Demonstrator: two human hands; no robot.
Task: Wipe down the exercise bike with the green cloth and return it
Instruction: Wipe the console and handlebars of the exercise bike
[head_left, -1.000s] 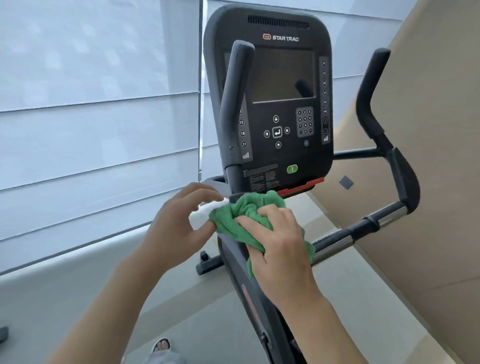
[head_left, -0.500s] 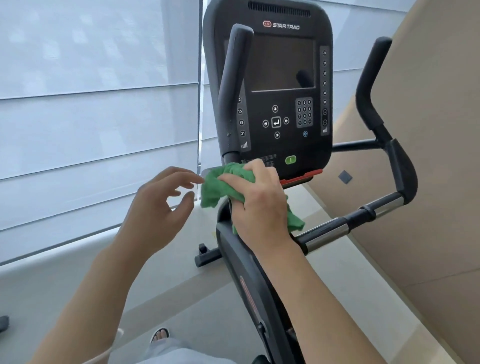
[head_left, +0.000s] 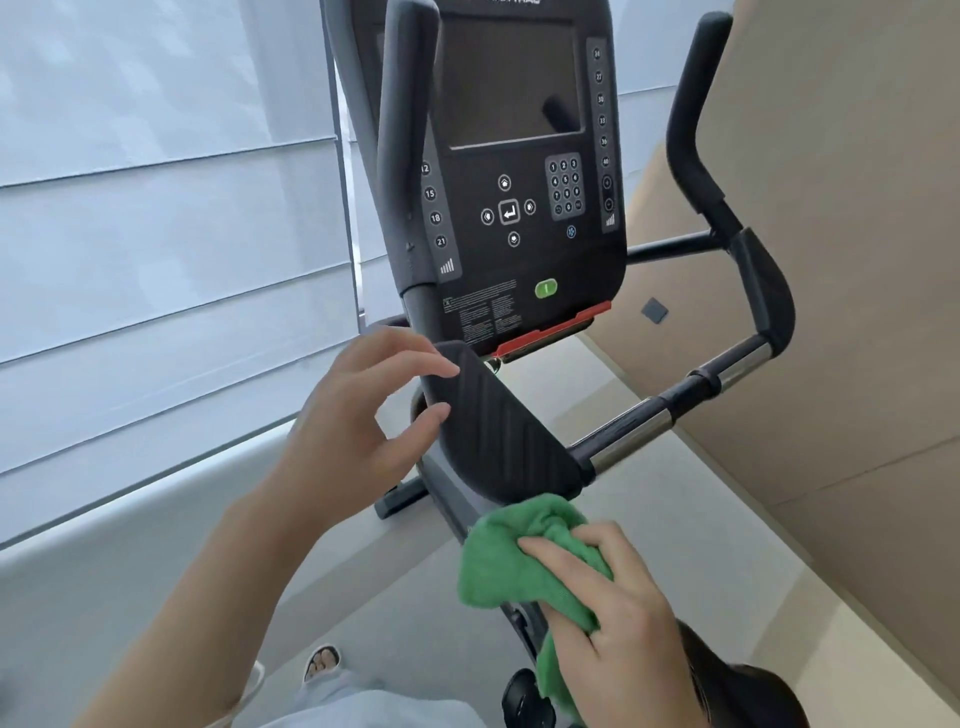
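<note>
Down the frame the green cloth (head_left: 524, 561) has slid, from under the console to the near end of the ribbed pad.

Exercise bike (head_left: 524, 208) fills the view; its ribbed pad (head_left: 506, 431) now sits bare, likely just wiped. Right hand (head_left: 618, 613) bunches the cloth in curled fingers against the frame below. Left hand (head_left: 358, 421) hovers spread at the pad's left edge, holding nothing, seemingly to steady.

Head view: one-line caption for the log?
Right hand wipes bike frame with green cloth; left hand open beside ribbed pad.
</note>
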